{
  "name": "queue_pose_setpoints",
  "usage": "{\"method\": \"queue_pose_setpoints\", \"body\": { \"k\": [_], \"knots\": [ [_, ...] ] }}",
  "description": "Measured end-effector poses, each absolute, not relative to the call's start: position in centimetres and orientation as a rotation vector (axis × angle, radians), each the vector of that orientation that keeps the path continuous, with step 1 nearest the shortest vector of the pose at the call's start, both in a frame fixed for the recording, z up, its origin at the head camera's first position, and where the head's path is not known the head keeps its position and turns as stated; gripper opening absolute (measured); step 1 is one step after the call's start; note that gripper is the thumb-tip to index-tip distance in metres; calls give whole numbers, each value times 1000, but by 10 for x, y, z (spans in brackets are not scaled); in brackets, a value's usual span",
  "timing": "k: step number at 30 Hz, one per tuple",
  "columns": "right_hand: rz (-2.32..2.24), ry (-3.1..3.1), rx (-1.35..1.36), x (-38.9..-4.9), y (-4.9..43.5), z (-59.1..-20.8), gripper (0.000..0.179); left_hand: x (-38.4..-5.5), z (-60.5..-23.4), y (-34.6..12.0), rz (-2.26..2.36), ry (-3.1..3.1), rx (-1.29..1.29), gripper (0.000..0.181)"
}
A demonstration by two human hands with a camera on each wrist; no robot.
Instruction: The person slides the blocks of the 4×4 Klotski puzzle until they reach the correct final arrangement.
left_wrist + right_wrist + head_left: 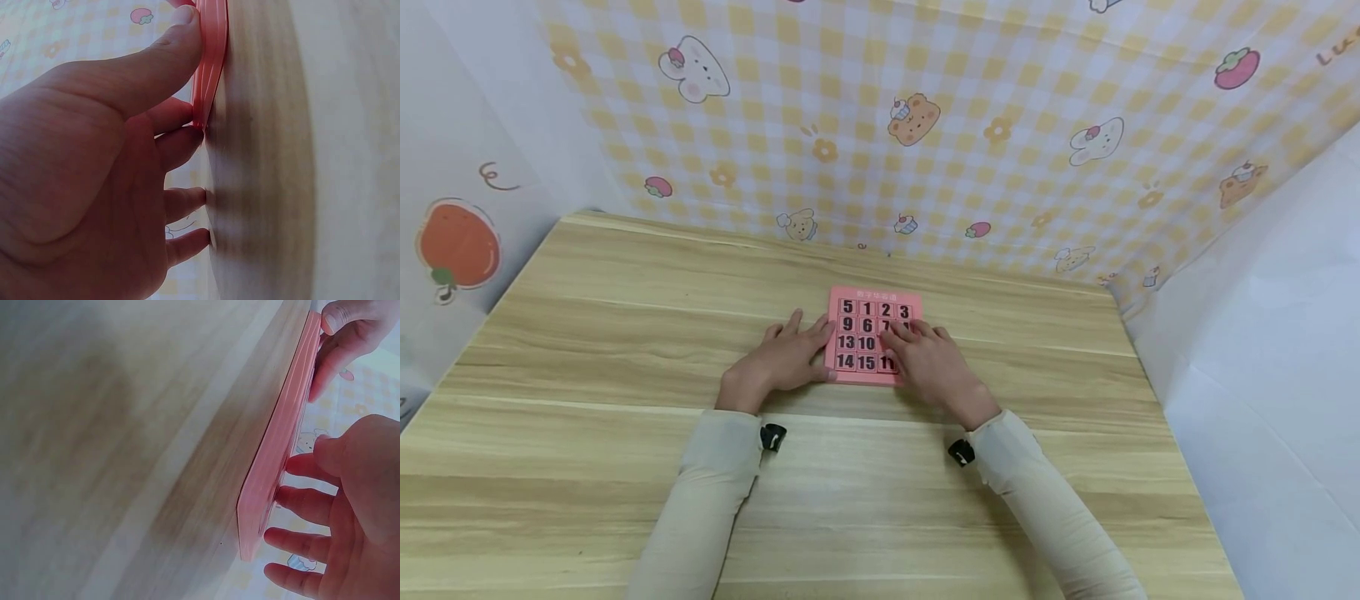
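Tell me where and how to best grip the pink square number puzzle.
Likely by its left and right edges, coming in from either side: the puzzle lies flat on the pale wood-grain tabletop, but its thick side wall looks graspable.

Mid-frame, the right hand [931,364] hides part of the pink number puzzle [857,335]; the head view's bottom crops both sleeves [696,508].

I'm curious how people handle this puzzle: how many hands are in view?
2: the left hand holds the pink number board at its left edge; the right hand is over the board's right part.
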State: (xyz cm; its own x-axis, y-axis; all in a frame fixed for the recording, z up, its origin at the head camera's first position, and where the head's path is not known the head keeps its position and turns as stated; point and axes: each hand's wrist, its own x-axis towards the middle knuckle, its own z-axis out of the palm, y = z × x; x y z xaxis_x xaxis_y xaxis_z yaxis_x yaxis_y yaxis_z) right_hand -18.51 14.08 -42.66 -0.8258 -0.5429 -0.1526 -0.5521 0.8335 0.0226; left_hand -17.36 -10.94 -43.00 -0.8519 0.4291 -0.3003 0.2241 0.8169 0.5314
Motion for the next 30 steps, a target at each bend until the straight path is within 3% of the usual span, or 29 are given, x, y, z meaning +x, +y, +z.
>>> {"method": "queue_pose_setpoints", "body": {
  "k": [30],
  "knots": [
    [97,2895,-915,-181,147,-429,46,-173,-430,-110,693,2587,494,83]
  ]
}}
